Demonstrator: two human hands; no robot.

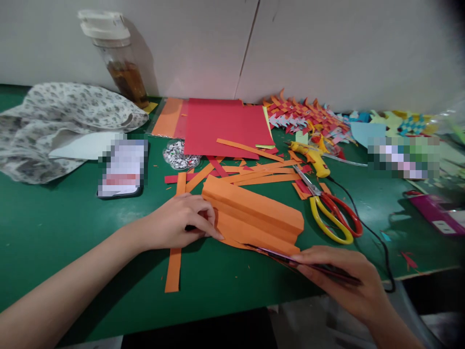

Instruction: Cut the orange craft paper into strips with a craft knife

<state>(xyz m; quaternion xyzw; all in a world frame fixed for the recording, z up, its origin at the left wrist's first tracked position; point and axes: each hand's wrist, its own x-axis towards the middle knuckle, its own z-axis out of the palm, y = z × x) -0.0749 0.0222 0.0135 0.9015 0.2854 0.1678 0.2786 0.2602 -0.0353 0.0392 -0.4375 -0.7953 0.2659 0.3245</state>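
A folded sheet of orange paper [254,213] with several creases lies in front of me. At its left end, my left hand [185,220] is closed on the edge, thumb reaching along the lower fold. My right hand [341,276] grips a slim dark craft knife [276,254], whose tip is at the paper's near fold. Under my left wrist passes an orange strip [174,271]. More orange strips [261,172] lie just beyond the sheet. To its right rest scissors [332,218] with one yellow and one red handle.
A yellow glue gun [312,157] with a black cord lies behind the scissors. Red paper [225,126], a dish of googly eyes [179,155] and woven paper fish [301,114] are farther back. At left are a phone [123,169], patterned cloth [65,111] and a bottle [119,63].
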